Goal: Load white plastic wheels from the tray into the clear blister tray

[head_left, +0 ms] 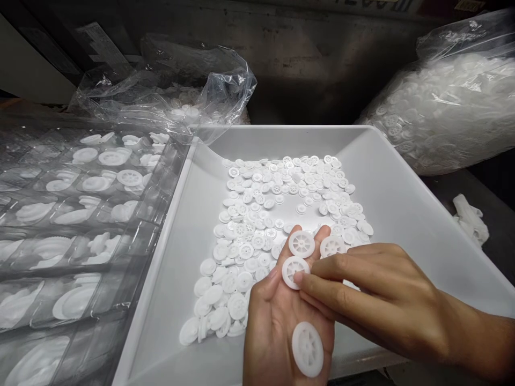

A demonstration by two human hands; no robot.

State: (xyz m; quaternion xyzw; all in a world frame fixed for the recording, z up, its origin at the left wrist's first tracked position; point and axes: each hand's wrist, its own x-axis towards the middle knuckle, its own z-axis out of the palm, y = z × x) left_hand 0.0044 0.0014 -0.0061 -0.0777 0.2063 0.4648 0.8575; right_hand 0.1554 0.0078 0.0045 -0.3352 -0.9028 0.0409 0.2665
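My left hand (276, 321) is palm up over the near part of the tray, with several small white plastic wheels lying in it. One spoked wheel (307, 349) rests near the heel of the palm, and another wheel (301, 244) lies on the fingers. My right hand (386, 300) reaches across from the right, its fingertips pressed on a spoked wheel (295, 272) in the left palm. A further wheel (332, 245) shows just beyond the right fingers. Below both hands, many like wheels (245, 250) lie loose in the white tray (156, 300).
To the left, a clear compartment tray (151, 236) holds white plastic parts in its pockets. An opened clear bag (225, 86) with white parts lies behind. At the right stands a full clear bag (454, 112) of wheels, with a crumpled white piece (470, 217) below it.
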